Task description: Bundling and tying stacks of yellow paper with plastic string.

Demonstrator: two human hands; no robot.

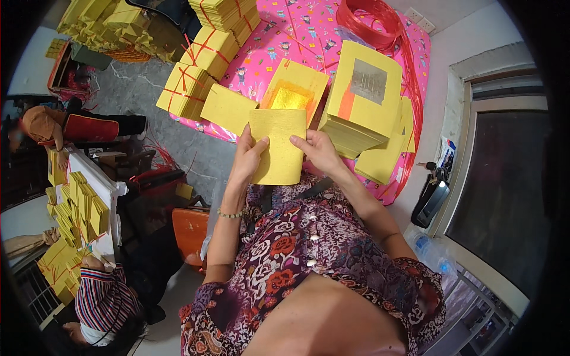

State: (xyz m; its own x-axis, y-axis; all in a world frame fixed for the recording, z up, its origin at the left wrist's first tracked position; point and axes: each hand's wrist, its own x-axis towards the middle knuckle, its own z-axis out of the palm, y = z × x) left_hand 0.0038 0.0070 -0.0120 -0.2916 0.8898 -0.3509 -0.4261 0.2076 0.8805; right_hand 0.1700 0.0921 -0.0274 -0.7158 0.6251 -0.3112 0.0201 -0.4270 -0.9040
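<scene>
A rectangular piece of coarse yellow paper [277, 151], perhaps folded or several sheets thick, is held upright before my body. My left hand [246, 153] grips its left edge, thumb on the front. On the right edge my right hand [322, 152] does the same. Just behind it lies yellow paper with an orange-bordered gold patch [291, 98], partly hidden by the held paper. To the right stands a thick stack of yellow paper [356, 127], its top sheet bearing a silver square and an orange strip. Left of my hands is a plain yellow packet [228, 108].
The pink patterned table cover [297, 35] carries yellow bundles [187, 86] tied with red string at left and a red string coil [371, 26] at the back. An orange chair [193, 234] stands left. Two people work at a white table [107, 178] farther left.
</scene>
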